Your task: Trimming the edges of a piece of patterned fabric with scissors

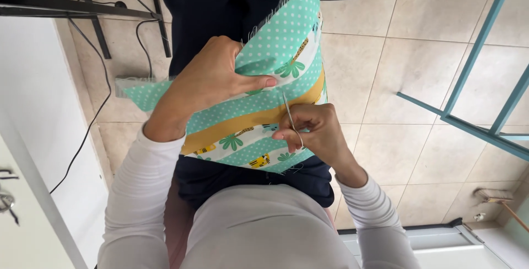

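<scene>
A patchwork fabric piece (pixel 278 46) of teal polka-dot, yellow and white animal-print strips lies across my lap. My left hand (pixel 212 76) grips it from the left, thumb pressing a fold of teal cloth near the middle. My right hand (pixel 308 128) sits at the fabric's right lower edge and pinches a thin metal tool (pixel 289 113), which looks like small scissors or a seam ripper; its tip points up into the yellow strip. Frayed threads show along the fabric's upper edge.
I am seated, dark trousers (pixel 215 4) under the fabric, beige tiled floor (pixel 386 70) below. A teal metal frame (pixel 474 109) stands at right, black table legs and cables (pixel 99 32) at upper left, a white surface (pixel 33 114) along the left.
</scene>
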